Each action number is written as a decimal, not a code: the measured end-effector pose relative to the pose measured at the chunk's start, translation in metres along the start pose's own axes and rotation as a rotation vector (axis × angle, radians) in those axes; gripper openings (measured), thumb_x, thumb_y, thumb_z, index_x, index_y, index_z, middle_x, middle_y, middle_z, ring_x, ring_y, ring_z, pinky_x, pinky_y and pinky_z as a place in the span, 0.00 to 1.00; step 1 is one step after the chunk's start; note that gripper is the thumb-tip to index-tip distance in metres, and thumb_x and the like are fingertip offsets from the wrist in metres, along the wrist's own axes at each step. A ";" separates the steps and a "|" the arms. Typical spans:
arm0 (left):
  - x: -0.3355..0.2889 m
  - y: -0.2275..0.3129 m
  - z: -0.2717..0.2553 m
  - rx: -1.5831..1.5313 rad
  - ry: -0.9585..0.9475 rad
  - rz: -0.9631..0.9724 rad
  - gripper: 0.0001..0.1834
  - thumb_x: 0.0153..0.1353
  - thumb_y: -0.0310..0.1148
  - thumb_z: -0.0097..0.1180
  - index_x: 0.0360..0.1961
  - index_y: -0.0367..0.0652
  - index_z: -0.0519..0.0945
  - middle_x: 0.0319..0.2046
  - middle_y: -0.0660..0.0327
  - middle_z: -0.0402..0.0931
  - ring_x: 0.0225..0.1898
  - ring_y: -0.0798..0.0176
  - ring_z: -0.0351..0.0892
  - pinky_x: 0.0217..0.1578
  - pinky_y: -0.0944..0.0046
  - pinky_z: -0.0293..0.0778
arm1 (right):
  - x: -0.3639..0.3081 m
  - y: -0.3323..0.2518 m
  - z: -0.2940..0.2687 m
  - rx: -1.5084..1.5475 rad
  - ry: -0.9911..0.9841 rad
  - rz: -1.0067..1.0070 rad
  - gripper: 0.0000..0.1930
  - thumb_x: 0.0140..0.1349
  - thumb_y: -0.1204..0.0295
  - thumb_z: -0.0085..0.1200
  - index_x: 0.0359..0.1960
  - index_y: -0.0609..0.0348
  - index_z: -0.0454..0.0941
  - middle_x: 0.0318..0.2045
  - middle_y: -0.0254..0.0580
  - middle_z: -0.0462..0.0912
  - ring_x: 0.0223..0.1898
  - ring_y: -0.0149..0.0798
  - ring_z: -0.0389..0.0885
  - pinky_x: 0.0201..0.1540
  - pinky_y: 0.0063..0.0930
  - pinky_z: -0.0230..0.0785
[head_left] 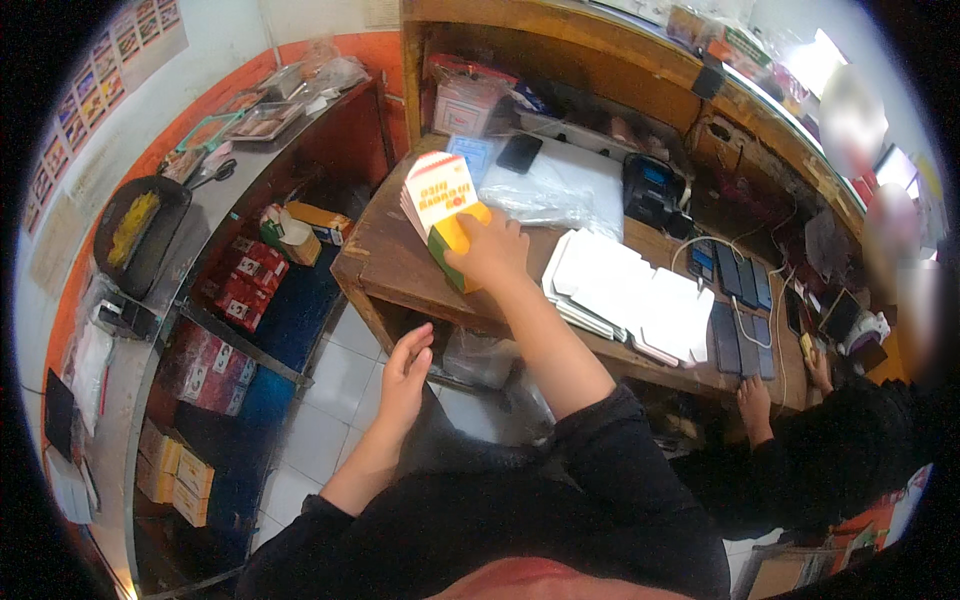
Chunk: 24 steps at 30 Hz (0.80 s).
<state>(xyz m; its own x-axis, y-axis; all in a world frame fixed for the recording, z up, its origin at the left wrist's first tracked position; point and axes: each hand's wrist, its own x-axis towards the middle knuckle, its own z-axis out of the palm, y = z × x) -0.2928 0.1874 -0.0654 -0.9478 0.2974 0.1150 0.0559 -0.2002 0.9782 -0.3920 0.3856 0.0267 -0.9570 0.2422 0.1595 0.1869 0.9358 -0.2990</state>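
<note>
My right hand (492, 250) is closed around the yellow and green end of a stack of printed cardboard cartons (440, 195) at the wooden desk's left end. The cartons fan out slightly, white with red and yellow print. My left hand (405, 362) hangs over the floor beside the desk's left corner, fingers stretched out and nothing in it. Right of my right hand lies a spread pile of white flat cartons (625, 285). Behind it rests a pale flat slab (580, 190) partly covered by clear plastic, with a black phone (518, 153) at its left.
Another person's hand (755, 400) is near several phones (740, 340) and white cables at the desk's right. A black device (652, 188) stands at the back. On the left, a metal-topped shelf (205, 200) holds a black tray (135, 235), scissors (213, 173) and red packs (245, 285) below.
</note>
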 end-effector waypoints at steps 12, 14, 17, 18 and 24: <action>-0.006 -0.017 -0.012 0.074 0.022 -0.127 0.19 0.68 0.33 0.51 0.57 0.37 0.73 0.55 0.57 0.72 0.56 0.62 0.71 0.59 0.63 0.64 | -0.001 0.035 0.032 0.065 0.079 -0.131 0.45 0.50 0.37 0.57 0.69 0.34 0.58 0.68 0.59 0.53 0.69 0.63 0.51 0.63 0.69 0.46; -0.009 -0.023 -0.015 0.047 0.021 -0.094 0.19 0.68 0.33 0.52 0.57 0.37 0.73 0.56 0.57 0.72 0.56 0.62 0.72 0.58 0.64 0.64 | -0.020 0.054 0.000 0.130 0.174 -0.241 0.44 0.52 0.41 0.60 0.69 0.37 0.58 0.69 0.62 0.52 0.69 0.64 0.50 0.66 0.66 0.43; -0.013 -0.030 -0.012 0.041 0.005 -0.120 0.19 0.68 0.34 0.52 0.57 0.37 0.73 0.56 0.57 0.72 0.55 0.62 0.73 0.57 0.64 0.65 | -0.059 0.114 -0.049 0.108 0.011 -0.085 0.40 0.55 0.48 0.61 0.68 0.45 0.61 0.68 0.61 0.55 0.66 0.61 0.61 0.65 0.47 0.58; -0.014 -0.031 -0.010 0.059 -0.014 -0.150 0.19 0.68 0.34 0.52 0.57 0.37 0.73 0.56 0.57 0.72 0.55 0.62 0.73 0.57 0.64 0.65 | -0.071 0.146 -0.047 -0.039 -0.051 -0.063 0.41 0.54 0.48 0.61 0.68 0.46 0.61 0.69 0.60 0.53 0.64 0.61 0.64 0.63 0.43 0.63; -0.009 -0.031 0.006 0.051 -0.097 -0.185 0.20 0.69 0.34 0.51 0.58 0.37 0.72 0.57 0.58 0.72 0.53 0.62 0.74 0.56 0.64 0.67 | -0.115 0.202 -0.030 -0.202 -0.028 -0.139 0.14 0.64 0.61 0.52 0.46 0.54 0.80 0.41 0.50 0.82 0.44 0.49 0.81 0.46 0.41 0.73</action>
<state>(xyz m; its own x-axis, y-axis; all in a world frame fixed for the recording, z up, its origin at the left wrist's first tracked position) -0.2840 0.1968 -0.0959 -0.9090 0.4133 -0.0536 -0.0983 -0.0875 0.9913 -0.2370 0.5546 -0.0234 -0.9819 0.1025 0.1594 0.0905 0.9926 -0.0812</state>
